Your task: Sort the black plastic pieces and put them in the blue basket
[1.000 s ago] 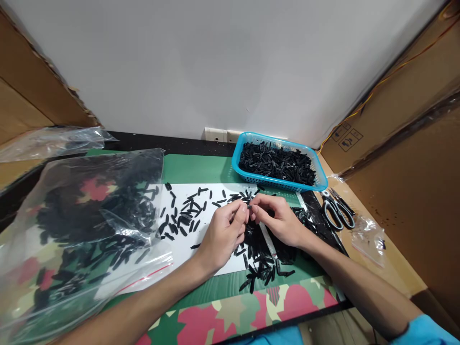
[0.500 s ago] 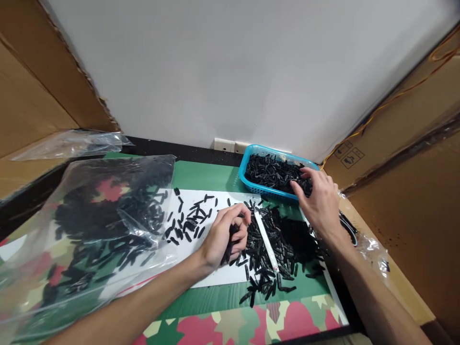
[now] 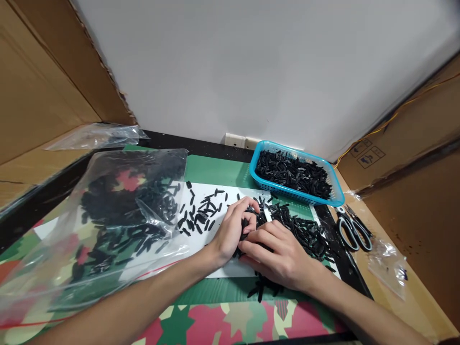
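My left hand (image 3: 232, 235) is curled around a bunch of small black strips, partly visible between its fingers and palm. My right hand (image 3: 282, 254) meets it from the right, fingers bent and close together at the left palm. Its fingertips are partly hidden, so what they pinch is unclear. Beneath and beyond the right hand lies a heap of black strips (image 3: 305, 232). A white stick (image 3: 267, 213) rests on the heap, its lower part covered by the right hand. More loose strips (image 3: 203, 213) are scattered on the white sheet (image 3: 230, 271) left of my hands.
A blue basket (image 3: 287, 191) full of black strips stands by the wall. At left lies a clear plastic bag (image 3: 167, 254) with black strips inside or under it. Scissors (image 3: 348, 232) and a small plastic bag (image 3: 388, 268) lie right. Cardboard (image 3: 413, 191) flanks both sides.
My right hand has moved from the basket down and left to my left hand. The left hand keeps its bunch of strips. The view has shifted slightly, showing the scissors fully.
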